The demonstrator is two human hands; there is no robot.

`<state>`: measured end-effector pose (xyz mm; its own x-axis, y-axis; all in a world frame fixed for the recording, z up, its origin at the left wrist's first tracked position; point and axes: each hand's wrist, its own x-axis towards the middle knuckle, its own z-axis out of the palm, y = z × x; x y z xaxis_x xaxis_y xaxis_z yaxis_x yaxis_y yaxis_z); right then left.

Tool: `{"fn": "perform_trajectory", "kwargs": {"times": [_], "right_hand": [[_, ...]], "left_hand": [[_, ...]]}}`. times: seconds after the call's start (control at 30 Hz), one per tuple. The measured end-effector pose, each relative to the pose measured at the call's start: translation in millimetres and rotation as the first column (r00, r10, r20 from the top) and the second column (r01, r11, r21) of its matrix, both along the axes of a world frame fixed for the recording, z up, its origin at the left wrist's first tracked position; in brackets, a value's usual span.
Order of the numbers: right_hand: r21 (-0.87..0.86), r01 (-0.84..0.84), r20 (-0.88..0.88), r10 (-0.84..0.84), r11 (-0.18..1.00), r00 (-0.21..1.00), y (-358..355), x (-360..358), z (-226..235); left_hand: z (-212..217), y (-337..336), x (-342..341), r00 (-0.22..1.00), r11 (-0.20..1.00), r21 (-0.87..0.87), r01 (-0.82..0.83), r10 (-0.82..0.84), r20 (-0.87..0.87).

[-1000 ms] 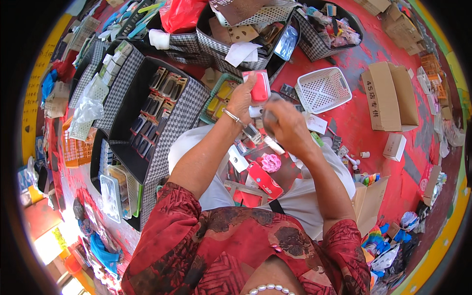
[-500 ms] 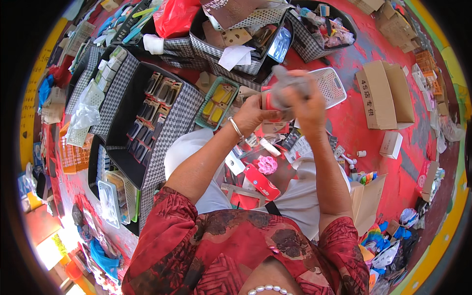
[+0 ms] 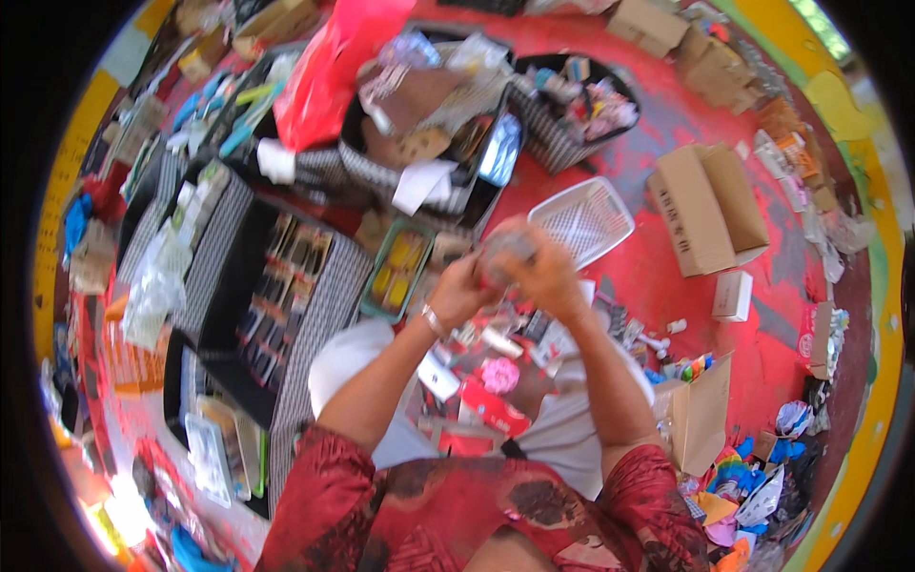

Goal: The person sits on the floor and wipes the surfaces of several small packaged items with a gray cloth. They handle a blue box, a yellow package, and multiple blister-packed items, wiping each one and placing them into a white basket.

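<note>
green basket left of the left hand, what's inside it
Yellow items lie inside the green basket, too blurred to identify. Whatever is underneath them is covered, so I can't tell if anything else is there.

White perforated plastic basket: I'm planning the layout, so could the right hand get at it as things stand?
Probably yes: the white perforated plastic basket lies just beyond the right hand, with no visible barrier between. However, that hand looks occupied with a grey cloth-like wad, which it may need to release.
</note>
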<state>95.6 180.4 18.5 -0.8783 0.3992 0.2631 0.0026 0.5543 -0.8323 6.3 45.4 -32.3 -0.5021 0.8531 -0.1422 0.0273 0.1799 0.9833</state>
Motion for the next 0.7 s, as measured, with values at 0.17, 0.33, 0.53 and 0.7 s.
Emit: {"fn": "perform_trajectory", "kwargs": {"times": [0.17,0.33,0.53,0.7], "right_hand": [[0.064,0.070,-0.093,-0.064,0.995,0.994,6,3,-6],[-0.907,-0.415,-0.385,-0.267,-0.065,0.883,54,21,-13],[-0.789,-0.500,-0.387,-0.344,-0.356,0.856,53,19,-22],[-0.905,-0.385,-0.317,-0.315,-0.180,0.894,44,4,-20]], "left_hand": [[16,0,-4,0.874,0.977,0.143,-0.155,0.068,0.481],[17,-5,-22,0.647,0.902,0.267,-0.340,0.018,0.762],[18,-5,-23,0.491,0.876,0.238,-0.420,-0.001,0.871],[19,1,-18,0.427,0.885,0.219,-0.411,-0.025,0.904]]}}
